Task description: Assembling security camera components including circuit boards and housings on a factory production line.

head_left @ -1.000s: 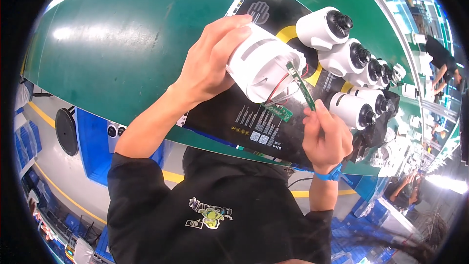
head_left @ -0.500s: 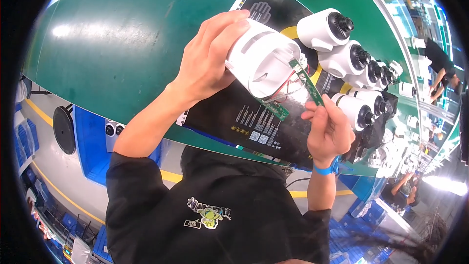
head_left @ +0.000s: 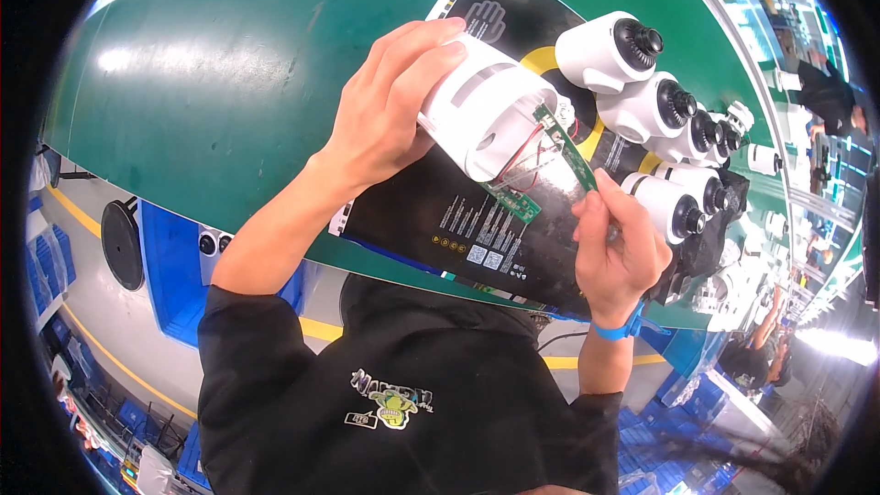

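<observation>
My left hand (head_left: 390, 101) is wrapped round a white cylindrical housing (head_left: 472, 124), tilted so its open end faces right. Between the thumb and fingers of my right hand (head_left: 619, 243) is the lower end of a narrow green circuit board (head_left: 566, 148), held just outside that opening. Thin red and pale wires (head_left: 524, 158) run from the board toward the housing. A second small green circuit board (head_left: 513, 203) hangs below the rim, over the black mat (head_left: 412, 211).
Several white housings with black lens-like ends, such as this one (head_left: 600, 50), stand to the right on the green table (head_left: 229, 101). A blue bin (head_left: 174, 284) and a round black stool seat (head_left: 122, 245) are at lower left. People work at far right.
My right hand has shifted slightly, and the narrow board with it has moved a little left at its upper end. The left hand and housing have barely moved.
</observation>
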Available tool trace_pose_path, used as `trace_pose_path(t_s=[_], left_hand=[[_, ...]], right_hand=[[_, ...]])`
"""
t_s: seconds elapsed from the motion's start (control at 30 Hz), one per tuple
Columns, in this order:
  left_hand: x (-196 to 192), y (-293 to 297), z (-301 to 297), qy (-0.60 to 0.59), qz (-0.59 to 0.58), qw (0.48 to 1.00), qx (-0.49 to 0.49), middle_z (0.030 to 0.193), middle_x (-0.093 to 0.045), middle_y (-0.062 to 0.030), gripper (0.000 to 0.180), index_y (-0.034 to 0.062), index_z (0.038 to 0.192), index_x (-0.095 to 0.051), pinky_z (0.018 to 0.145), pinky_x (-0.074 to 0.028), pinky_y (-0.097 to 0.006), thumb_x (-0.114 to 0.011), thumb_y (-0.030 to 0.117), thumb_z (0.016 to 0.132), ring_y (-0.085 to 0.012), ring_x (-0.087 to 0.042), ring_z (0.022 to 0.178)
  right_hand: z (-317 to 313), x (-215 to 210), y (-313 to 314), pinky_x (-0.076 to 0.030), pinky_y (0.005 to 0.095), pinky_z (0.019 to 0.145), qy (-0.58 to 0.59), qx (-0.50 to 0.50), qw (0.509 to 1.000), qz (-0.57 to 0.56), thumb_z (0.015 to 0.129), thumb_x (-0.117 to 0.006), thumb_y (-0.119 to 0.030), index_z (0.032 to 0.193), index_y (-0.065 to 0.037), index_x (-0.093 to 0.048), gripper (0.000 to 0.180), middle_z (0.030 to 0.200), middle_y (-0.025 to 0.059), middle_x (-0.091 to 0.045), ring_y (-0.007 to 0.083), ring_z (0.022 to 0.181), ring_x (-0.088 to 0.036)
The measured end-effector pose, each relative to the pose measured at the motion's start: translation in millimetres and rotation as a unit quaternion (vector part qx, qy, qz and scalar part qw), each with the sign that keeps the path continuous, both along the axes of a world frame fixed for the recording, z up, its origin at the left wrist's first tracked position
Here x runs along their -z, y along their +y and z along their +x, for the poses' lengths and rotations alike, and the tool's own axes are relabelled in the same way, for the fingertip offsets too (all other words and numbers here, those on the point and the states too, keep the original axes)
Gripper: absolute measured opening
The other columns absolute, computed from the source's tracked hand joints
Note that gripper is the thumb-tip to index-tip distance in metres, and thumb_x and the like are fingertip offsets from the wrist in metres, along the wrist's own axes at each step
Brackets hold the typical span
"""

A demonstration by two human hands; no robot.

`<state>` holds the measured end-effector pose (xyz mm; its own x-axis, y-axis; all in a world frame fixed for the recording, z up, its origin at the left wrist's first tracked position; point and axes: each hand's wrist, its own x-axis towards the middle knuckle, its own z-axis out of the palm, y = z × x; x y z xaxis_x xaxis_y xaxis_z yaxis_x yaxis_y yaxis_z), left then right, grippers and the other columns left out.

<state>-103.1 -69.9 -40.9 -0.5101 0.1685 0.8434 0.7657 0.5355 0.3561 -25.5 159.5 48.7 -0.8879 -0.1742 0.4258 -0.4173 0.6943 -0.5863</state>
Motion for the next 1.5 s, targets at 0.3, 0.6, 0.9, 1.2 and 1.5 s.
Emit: trace_pose_path(t_s=[0.3,0.6,0.9,1.2,1.5], left_hand=[[-1.1,-2.3,-1.3,0.033,-0.012,0.999,0.019,0.119,-0.056,-0.0153,0.061,0.0074,0.119,-0.045,0.080,-0.053,-0.038,-0.073,0.002,0.065,-0.0360,-0.058,0.101],[-7.5,1.3,4.9,0.039,0.017,0.997,0.064,0.120,-0.056,-0.0178,0.064,0.0058,0.119,-0.045,0.084,-0.051,-0.040,-0.077,0.004,0.064,-0.0364,-0.059,0.100],[-5.6,8.9,8.1,-0.011,0.069,0.994,0.087,0.119,-0.054,-0.0220,0.066,0.0025,0.121,-0.044,0.083,-0.051,-0.039,-0.077,0.000,0.063,-0.0362,-0.058,0.101],[0.2,13.4,7.1,-0.041,0.065,0.991,0.105,0.122,-0.053,-0.0227,0.077,0.0043,0.125,-0.040,0.088,-0.050,-0.039,-0.082,0.003,0.060,-0.0356,-0.056,0.108],[2.2,10.6,12.3,-0.181,0.087,0.972,0.120,0.127,-0.047,-0.0184,0.096,0.0056,0.129,-0.035,0.094,-0.046,-0.037,-0.090,0.007,0.050,-0.0306,-0.052,0.115]], right_hand=[[-4.7,-22.5,-12.0,-0.045,0.0223,0.049,-0.106,-0.001,0.994,0.021,0.083,-0.062,0.003,0.098,0.001,-0.065,0.016,0.068,0.0090,-0.064,0.0121,0.052,-0.058],[-48.9,-33.6,-24.8,-0.041,0.0254,0.048,-0.209,0.008,0.978,0.009,0.063,-0.081,-0.007,0.094,-0.003,-0.060,0.038,0.064,0.0040,-0.061,0.0151,0.050,-0.053],[-65.8,-27.5,-19.3,-0.040,0.0285,0.056,-0.137,-0.079,0.987,-0.012,0.063,-0.078,-0.007,0.088,-0.004,-0.067,0.027,0.079,0.0052,-0.060,0.0157,0.064,-0.051],[-9.5,-8.3,39.9,-0.047,0.0283,0.061,-0.199,-0.111,0.973,0.029,0.068,-0.069,0.010,0.106,-0.004,-0.064,0.041,0.104,0.0082,-0.060,0.0158,0.068,-0.055],[-12.9,26.7,43.1,-0.043,0.0232,0.057,-0.181,-0.154,0.963,-0.125,0.071,-0.071,0.006,0.094,-0.004,-0.066,0.025,0.089,0.0065,-0.063,0.0130,0.069,-0.056]])
